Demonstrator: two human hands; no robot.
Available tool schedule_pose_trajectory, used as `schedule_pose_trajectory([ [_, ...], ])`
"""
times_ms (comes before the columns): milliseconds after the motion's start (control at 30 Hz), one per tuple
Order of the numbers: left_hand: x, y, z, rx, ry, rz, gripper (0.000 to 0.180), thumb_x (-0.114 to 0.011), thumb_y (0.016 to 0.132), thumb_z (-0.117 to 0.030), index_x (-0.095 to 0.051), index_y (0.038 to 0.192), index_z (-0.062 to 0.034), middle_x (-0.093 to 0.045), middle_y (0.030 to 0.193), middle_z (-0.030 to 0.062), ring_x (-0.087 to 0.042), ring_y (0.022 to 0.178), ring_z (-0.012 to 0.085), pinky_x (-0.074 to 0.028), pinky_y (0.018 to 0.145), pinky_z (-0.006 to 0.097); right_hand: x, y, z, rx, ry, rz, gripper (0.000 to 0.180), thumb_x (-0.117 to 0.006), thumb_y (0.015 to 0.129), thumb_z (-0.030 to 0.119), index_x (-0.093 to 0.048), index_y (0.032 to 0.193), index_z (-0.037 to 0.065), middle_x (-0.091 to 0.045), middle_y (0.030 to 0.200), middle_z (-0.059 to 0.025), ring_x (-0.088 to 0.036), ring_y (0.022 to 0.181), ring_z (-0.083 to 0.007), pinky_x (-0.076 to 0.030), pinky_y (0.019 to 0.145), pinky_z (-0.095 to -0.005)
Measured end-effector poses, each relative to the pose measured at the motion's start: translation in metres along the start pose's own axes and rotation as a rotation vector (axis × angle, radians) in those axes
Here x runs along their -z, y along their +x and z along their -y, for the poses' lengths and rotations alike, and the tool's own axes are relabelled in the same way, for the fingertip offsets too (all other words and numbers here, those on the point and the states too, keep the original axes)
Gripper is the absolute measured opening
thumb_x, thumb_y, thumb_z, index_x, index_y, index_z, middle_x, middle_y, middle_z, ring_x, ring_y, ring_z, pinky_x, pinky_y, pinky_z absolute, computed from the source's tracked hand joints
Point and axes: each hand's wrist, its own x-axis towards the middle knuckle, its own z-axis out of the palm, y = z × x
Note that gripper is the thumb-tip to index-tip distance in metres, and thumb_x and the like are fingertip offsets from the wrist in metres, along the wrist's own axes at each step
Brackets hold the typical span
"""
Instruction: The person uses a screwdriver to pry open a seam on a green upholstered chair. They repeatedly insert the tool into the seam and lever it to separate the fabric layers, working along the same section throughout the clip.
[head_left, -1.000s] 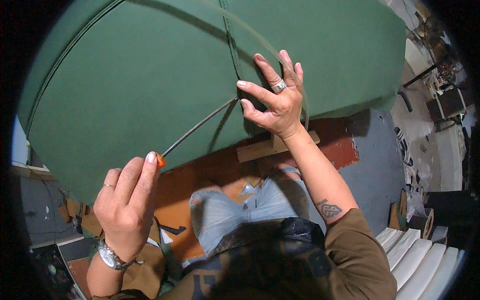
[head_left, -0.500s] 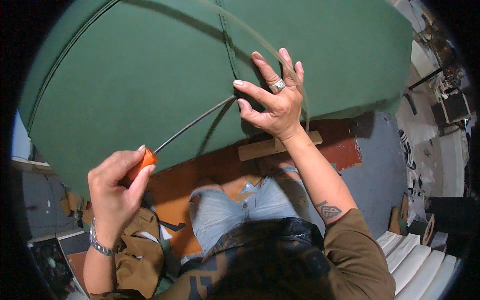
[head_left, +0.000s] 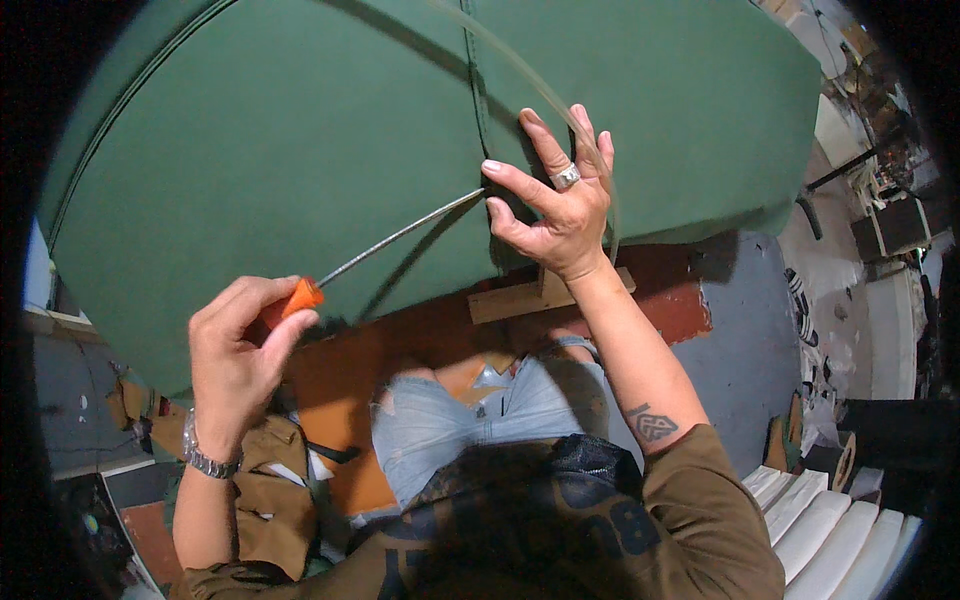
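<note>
Off to the left, the left hand [head_left: 235,355] is curled shut round the orange handle [head_left: 298,297] of a long thin steel tool [head_left: 400,236] — a moment ago that hand was higher and looser, fingers half open around the grip; now it has dropped, drawn back and closed firmly, wristwatch turned toward the floor. The shaft runs up and to the right across the big green upholstered panel [head_left: 300,140], its tip meeting the cloth right at the stitched seam [head_left: 478,90], beside the thumb of the other hand. It looks as though the tool is being pulled or levered along that seam rather than just held there. The right hand [head_left: 558,205] has hardly shifted — fingers spread, palm pressed flat on the green fabric, ring showing, bracing the seam. Below it a wooden strip [head_left: 520,297] lies on the reddish floor.
</note>
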Motion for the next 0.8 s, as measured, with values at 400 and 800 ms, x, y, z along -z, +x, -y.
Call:
schedule_pose_trajectory([
  [400, 0.015, 0.007, -0.03, -0.265, 0.316, -0.068, 0.031, -0.088, 0.09, -0.012, -0.081, 0.119, -0.0056, -0.073, 0.097, 0.0095, -0.069, 0.075, 0.0265, -0.055, 0.066, 0.037, -0.001, 0.0, -0.001, 0.017, 0.016, -0.027, 0.042, -0.088, 0.075, 0.036, -0.085, 0.116, 0.048, -0.065, 0.161, 0.0051, -0.036, 0.165, -0.0351, -0.012, 0.136, -0.0554],
  [800, 0.012, -0.002, -0.045, -0.423, 0.551, -0.171, 0.041, -0.092, 0.084, -0.011, -0.081, 0.123, -0.0098, -0.071, 0.099, 0.0076, -0.069, 0.079, 0.0239, -0.056, 0.064, 0.036, -0.003, -0.001, -0.001, 0.017, 0.004, -0.037, 0.044, -0.088, 0.074, 0.036, -0.084, 0.116, 0.05, -0.065, 0.16, 0.006, -0.038, 0.164, -0.0363, -0.016, 0.135, -0.0594],
])
